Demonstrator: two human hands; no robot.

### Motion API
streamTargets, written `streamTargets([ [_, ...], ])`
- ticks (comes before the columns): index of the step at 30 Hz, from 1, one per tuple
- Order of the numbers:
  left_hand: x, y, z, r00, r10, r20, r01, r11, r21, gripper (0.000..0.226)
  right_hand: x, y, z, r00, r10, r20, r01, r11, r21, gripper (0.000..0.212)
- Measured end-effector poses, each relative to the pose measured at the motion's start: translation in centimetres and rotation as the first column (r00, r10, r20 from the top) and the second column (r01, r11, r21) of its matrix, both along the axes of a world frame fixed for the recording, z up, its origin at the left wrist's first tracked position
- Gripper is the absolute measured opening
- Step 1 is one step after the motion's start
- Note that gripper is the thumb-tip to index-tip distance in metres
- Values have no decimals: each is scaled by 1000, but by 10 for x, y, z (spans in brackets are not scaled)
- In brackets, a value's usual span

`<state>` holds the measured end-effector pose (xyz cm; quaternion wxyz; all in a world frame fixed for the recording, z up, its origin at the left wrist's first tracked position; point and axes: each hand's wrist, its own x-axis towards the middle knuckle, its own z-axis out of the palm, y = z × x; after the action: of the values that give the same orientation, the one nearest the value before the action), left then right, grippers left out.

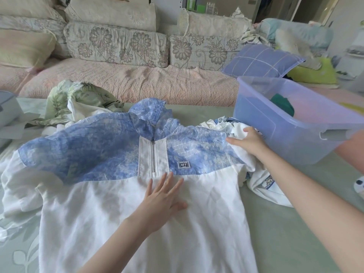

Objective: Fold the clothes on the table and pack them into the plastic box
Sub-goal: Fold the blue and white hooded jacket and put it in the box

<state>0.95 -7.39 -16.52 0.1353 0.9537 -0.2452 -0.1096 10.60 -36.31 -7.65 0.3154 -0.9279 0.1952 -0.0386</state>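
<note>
A hooded shirt (122, 194) lies spread with its front up on the counter (285, 233), which is covered with a pale green cloth. The upper part and the hood of the shirt are of thin blue patterned fabric and the lower part is white. A short zip (152, 156) runs down from the neck in a white strip, and just right of it a small dark label (184, 164) reads "OFF"; the smaller line above this word is too fine to read. The left hand (161, 196) rests flat on the white chest below the zip, its fingers straight and spread, so its grip is apart and holds nothing. The right hand (250, 140) is at the right shoulder of the shirt, with fingers bent into white cloth. I cannot tell if this grip is closed on the cloth, or whether the cloth belongs to the shirt. A crumpled white garment with blue print (266, 182) lies beside it. The plastic box (275, 123), translucent lilac, stands at the right of the counter, just beyond the right hand, with something dark green (283, 105) inside. A green leaf-print garment (78, 99) lies in a heap at the far left, behind the hood. Behind the counter there is a sofa (128, 79) with a blue checked pillow (260, 60).
</note>
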Motion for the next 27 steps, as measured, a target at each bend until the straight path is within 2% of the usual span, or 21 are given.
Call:
streamTargets([
  [1,1,-2,-1,1000,0,3,0,1000,-5,122,3,1,2,997,22,-68,-25,999,-41,65],
  [2,3,-4,-2,1000,1,7,-1,1000,-11,122,5,2,2,994,28,-107,-39,995,-95,43],
  [3,4,-5,-3,1000,0,12,0,1000,-11,123,5,4,3,994,18,-104,-33,988,-149,31],
  [5,7,-7,-3,1000,-2,15,2,1000,-7,123,8,1,-2,1000,-18,-11,16,981,-196,39],
  [6,9,-8,-1,1000,-3,12,3,1000,-3,120,9,0,-7,998,-36,56,46,982,-182,29],
  [8,11,-13,2,1000,6,-11,-5,1000,13,102,7,-1,-13,983,-65,174,92,984,-152,11],
  [10,11,-18,4,998,26,-56,-25,999,25,79,6,-4,-17,960,-113,256,151,979,-136,13],
  [11,12,-20,3,998,28,-60,-26,999,33,76,6,-6,-16,939,-159,305,202,973,-115,13],
  [12,13,-20,1,999,22,-49,-20,999,50,81,6,-8,-12,905,-225,360,270,960,-79,14],
  [14,14,-20,-5,1000,3,-6,-3,998,58,110,8,-15,-1,820,-315,479,375,927,-32,15],
  [16,13,-20,-8,1000,9,0,-9,998,55,125,9,-21,8,778,-289,557,398,914,-82,11],
  [17,13,-20,-10,1000,16,-1,-16,999,50,126,11,-23,11,791,-220,571,376,911,-170,10],
  [19,13,-20,-9,1000,31,3,-32,999,39,124,14,-22,13,861,33,507,259,831,-493,20],
  [20,13,-20,-10,999,34,8,-34,999,41,123,14,-20,13,904,144,402,178,728,-662,26],
  [22,14,-20,-11,999,38,6,-39,998,40,122,14,-16,12,962,194,191,58,539,-840,26],
  [23,14,-20,-11,999,38,0,-38,998,41,122,13,-15,12,973,184,135,30,486,-874,22],
  [24,14,-20,-10,999,36,-2,-36,998,44,122,13,-16,12,980,177,96,2,467,-884,18],
  [25,14,-20,-10,999,33,-2,-33,998,46,123,12,-17,12,984,173,48,-44,491,-870,21],
  [27,14,-20,-9,1000,29,2,-29,998,51,123,11,-16,15,974,174,-148,-224,612,-759,50],
])
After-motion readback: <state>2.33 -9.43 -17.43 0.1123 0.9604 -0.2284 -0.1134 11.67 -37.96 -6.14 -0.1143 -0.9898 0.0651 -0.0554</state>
